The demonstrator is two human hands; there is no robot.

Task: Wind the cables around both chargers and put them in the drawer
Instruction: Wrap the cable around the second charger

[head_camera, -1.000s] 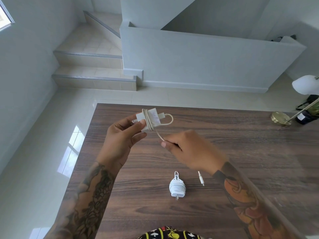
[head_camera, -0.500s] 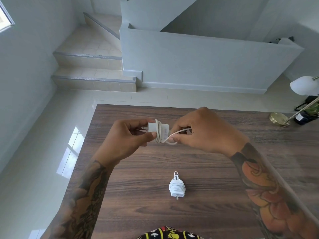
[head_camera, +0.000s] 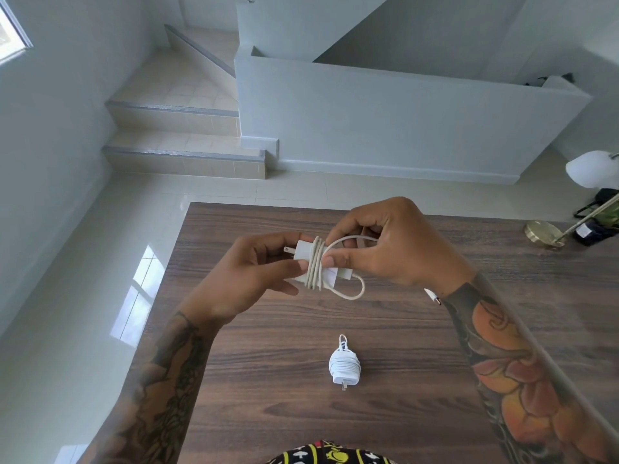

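Above the table (head_camera: 502,329), the half-wound charger (head_camera: 306,262) is pinched at its plug end by the left hand (head_camera: 254,276) so the cable (head_camera: 348,293) can be looped by the closed right hand (head_camera: 385,242), while the finished charger (head_camera: 344,365) lies nearer the person.

Counter (head_camera: 435,346) in foreground, floor (head_camera: 83,296) to its left and beyond. Both hands raised above counter's far half: left hand (head_camera: 248,272) left, right hand (head_camera: 392,242) right, held charger (head_camera: 311,262) between them, prongs pointing left. Cable (head_camera: 355,293) loop hanging below charger's right end; cable tip (head_camera: 433,296) under right wrist. Wound charger (head_camera: 344,365) lying on counter nearer person, below hands. Lamp (head_camera: 569,212) at counter's far right. Steps (head_camera: 181,135) far left; half wall (head_camera: 385,118) behind counter.
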